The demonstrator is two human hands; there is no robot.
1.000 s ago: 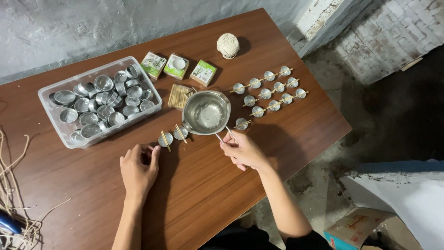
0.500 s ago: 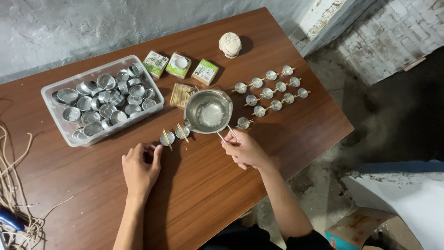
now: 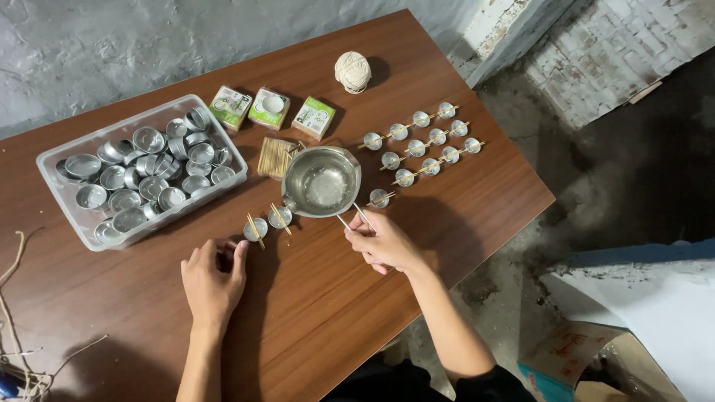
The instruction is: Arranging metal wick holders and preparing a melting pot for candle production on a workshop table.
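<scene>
On the brown table: everything sits around one shiny metal pot, so places here are told from the pot.
Right hand: the right hand is closed tight around the pot's thin wire handle, just below the pot — a firm pinch that looks meant to keep the pot steady.
Left hand: the left hand lies mostly open and flat on the wood, lower left of the pot. It holds nothing. Its fingertips come close to the nearest little tin cup.
Two cups by the pot: that cup and a second cup sit just left of the pot's spout side, each with small sticks laid across the top. The sticks seem to be there to hold something up in the middle.
Rows of cups: more cups with sticks stand in neat lines to the right of the pot, and one lone cup is just beside it.
Clear tub: a plastic tub of bare cups is to the left of the pot.
Above the pot: a bundle of sticks, three small green boxes and a ball of string.
Hard to see: what is inside the pot is only a pale shine — I cannot tell what it is. Some rope at the far left edge is cut off.
</scene>
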